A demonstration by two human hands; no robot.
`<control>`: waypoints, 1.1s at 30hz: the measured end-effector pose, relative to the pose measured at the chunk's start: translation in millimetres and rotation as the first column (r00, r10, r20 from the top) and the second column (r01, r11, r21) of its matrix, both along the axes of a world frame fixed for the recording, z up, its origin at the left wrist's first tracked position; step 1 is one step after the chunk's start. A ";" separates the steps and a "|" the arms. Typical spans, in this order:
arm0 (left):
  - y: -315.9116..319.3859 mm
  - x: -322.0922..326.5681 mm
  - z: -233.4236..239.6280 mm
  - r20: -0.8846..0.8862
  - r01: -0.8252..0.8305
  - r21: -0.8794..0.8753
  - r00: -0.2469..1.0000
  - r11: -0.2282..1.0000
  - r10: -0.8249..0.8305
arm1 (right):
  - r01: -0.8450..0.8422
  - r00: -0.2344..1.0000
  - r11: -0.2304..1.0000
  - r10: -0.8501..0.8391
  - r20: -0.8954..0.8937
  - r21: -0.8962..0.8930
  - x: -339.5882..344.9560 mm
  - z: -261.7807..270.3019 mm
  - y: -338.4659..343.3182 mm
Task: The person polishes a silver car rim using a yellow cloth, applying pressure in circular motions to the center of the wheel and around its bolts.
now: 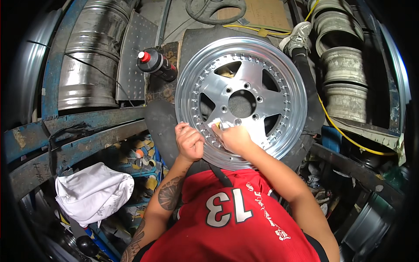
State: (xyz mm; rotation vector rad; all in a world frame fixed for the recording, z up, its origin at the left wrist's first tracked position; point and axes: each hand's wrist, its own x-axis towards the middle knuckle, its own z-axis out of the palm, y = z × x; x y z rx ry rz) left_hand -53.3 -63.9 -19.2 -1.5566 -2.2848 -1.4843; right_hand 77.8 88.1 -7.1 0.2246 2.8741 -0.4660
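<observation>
A polished metal wheel rim [288, 131] with broad spokes and a ring of small bolts lies face up before me. My left hand [190, 141] is curled around its outer lip at the lower left. On the lower-left spoke, my right hand [235, 137] presses a small yellow pad [218, 124], mostly hidden under the fingers. A whitish smear [214, 122] shows on the metal by the fingertips. Dark padding [160, 127] lies beneath the wheel.
A dark bottle with a red cap [160, 64] stands left of the wheel. Stacked wheel barrels [88, 78] and duller ones [345, 75] flank both sides. A white cloth [95, 193] hangs at lower left, near a blue basket of abrasive scraps [139, 168]. A yellow hose [340, 131] runs along the right.
</observation>
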 end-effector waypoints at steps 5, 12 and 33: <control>0.4 0.7 -4.9 -0.012 0.007 0.004 1.000 1.000 -0.007 | 0.109 0.988 0.991 -0.117 -0.097 -0.079 -2.8 -5.4 -6.9; -2.2 1.3 -1.0 0.000 0.000 0.013 1.000 1.000 0.000 | 0.004 0.997 1.000 -0.005 -0.076 -0.015 -7.3 4.1 -2.8; -2.3 2.3 1.2 -0.023 -0.004 -0.017 1.000 1.000 0.004 | 0.117 0.987 0.992 -0.111 0.120 -0.040 -2.5 4.2 15.6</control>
